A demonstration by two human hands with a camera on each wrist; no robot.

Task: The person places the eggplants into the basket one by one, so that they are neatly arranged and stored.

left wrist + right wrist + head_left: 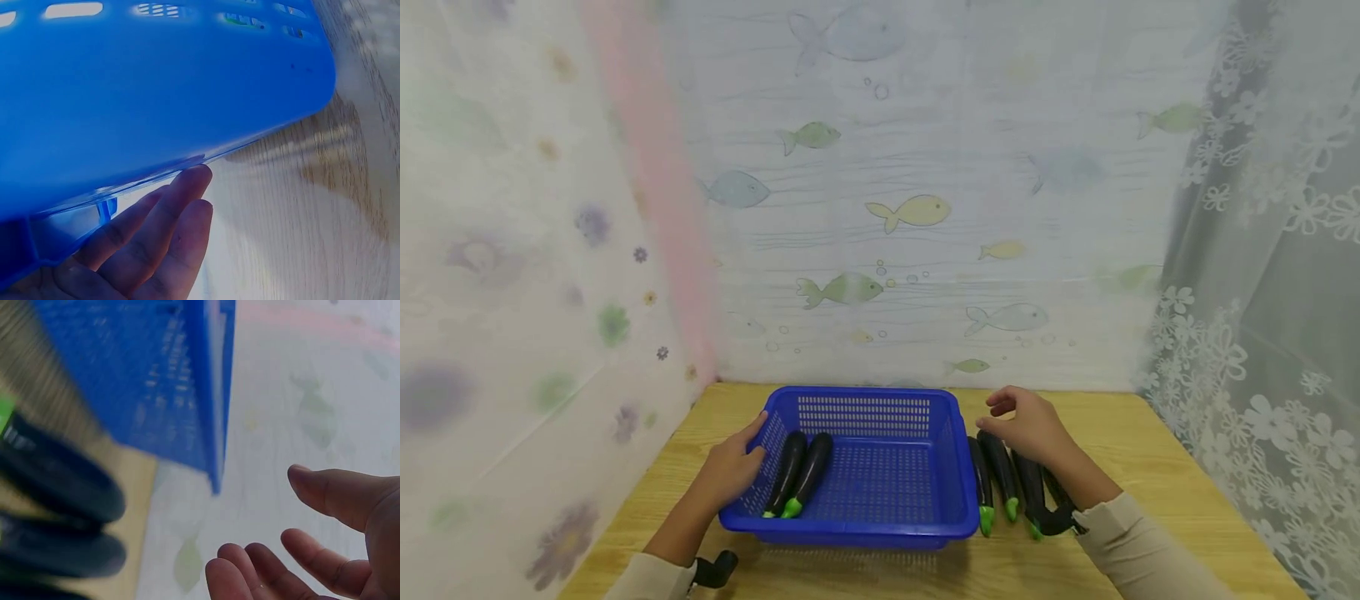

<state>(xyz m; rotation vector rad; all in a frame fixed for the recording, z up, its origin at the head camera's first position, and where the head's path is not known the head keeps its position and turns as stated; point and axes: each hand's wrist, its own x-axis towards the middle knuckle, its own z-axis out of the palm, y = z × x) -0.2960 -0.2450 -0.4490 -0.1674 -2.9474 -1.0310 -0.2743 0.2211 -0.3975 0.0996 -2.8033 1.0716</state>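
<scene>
The left hand [730, 472] rests flat-fingered against the blue basket [951, 467] holding two eggplants [799, 472]. The right hand [1030, 425] hovers, fingers relaxed and empty, above the eggplant row [1011, 483] on the desk [1150, 467].

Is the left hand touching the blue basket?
Touching. In the left wrist view, the left hand has straight fingers lying against the blue basket wall, no gap visible.

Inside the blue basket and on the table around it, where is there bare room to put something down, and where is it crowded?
Free: the basket floor right of the two eggplants along its left wall; the tabletop to the far right; the strip before the basket. Crowded: the row of eggplants right of the basket, under the right hand. The left hand rests against the basket's left side.
</scene>
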